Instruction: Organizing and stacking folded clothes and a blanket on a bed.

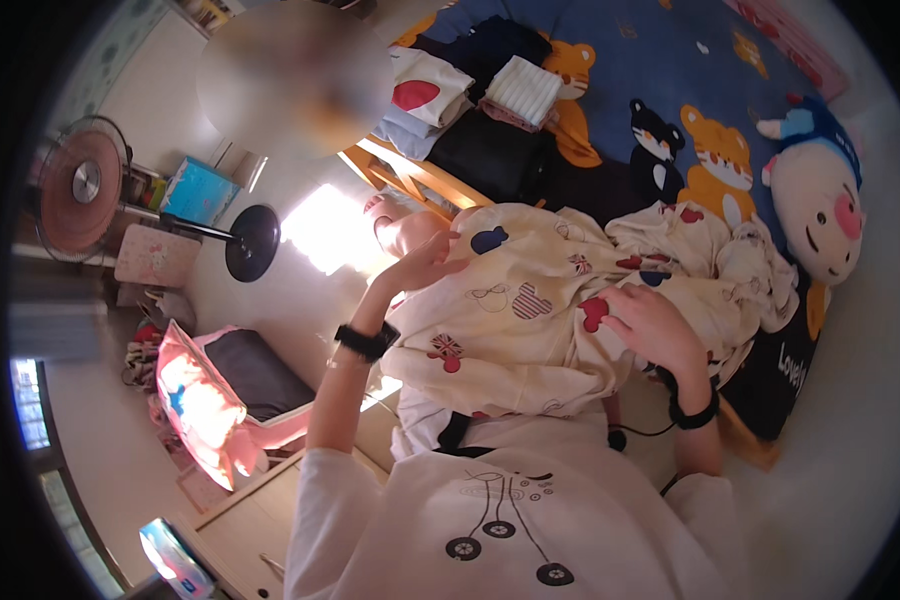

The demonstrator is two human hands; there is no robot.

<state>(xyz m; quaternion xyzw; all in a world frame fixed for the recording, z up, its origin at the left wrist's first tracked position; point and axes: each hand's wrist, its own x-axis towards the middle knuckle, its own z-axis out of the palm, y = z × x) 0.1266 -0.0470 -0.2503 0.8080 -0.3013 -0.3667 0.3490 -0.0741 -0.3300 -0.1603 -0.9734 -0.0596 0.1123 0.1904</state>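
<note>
A cream printed cloth [525, 315] with mouse-head and flag motifs lies bunched over my lap. My left hand [427, 262] rests at its left edge, palm down, fingers apart. On the right part of the cloth lies my right hand [645, 322], fingers loosely bent beside a red motif; whether it pinches the fabric is unclear. Black bands are on both wrists. Beyond the cloth, at the bed's edge, a folded white shirt [439, 86] tops a pile of clothes, next to a folded white ribbed cloth [523, 91] and a black folded item [487, 154].
A blue bed sheet with cartoon animals [615, 45] spreads ahead. A plush pig toy [817, 210] lies at right. To the left stand a fan [82, 187] with a round black base [253, 244], a pink chair with a dark cushion [259, 375], and a wooden cabinet [262, 517].
</note>
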